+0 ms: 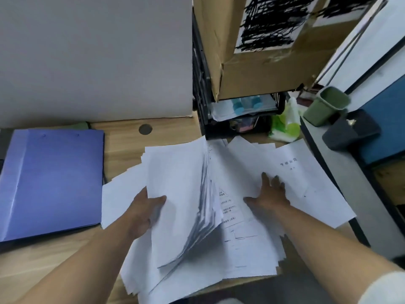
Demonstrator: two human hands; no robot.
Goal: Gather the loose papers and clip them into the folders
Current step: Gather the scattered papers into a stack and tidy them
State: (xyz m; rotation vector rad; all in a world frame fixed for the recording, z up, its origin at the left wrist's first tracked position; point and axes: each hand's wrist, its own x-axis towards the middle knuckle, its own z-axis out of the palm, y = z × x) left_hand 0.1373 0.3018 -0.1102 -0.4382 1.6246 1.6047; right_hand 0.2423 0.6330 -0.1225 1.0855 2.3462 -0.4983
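White loose papers [241, 249] sprawl over the wooden desk [122, 150], print too blurred to read. Left hand [144, 213] pinches a lifted sheaf [179, 194], fingers hidden beneath; right hand [269, 194] presses flat on them, spread wide. Blue folder [52, 183] lies closed at left. Black tray [276, 99] holds papers

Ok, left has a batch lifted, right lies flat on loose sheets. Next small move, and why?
Probably sweep the right hand leftward, sliding the fanned sheets under the lifted stack that the left hand grips; they lie scattered, and the blue folder is closed.
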